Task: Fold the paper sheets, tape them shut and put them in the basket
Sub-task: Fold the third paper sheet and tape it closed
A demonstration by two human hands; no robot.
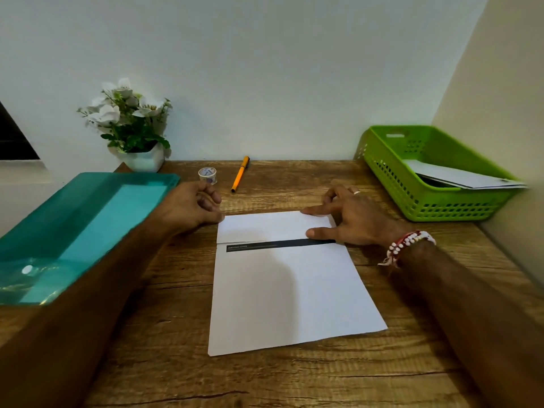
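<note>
A white paper sheet [288, 293] lies on the wooden table [164, 363], its far end folded over toward me, with a dark printed band showing below the flap. My right hand [350, 219] presses the flap's right side flat, fingers spread. Curled loosely, my left hand [194, 206] rests at the flap's left corner, holding nothing that I can see. A small roll of clear tape [208, 175] stands just beyond my left hand. At the far right stands the green basket [391, 178], with folded white papers [459, 176] inside.
A teal tray [73, 228] sits at the left edge of the table. An orange pen [240, 174] lies beyond the sheet. A white pot of flowers [132, 128] stands against the back wall. A side wall closes off the right.
</note>
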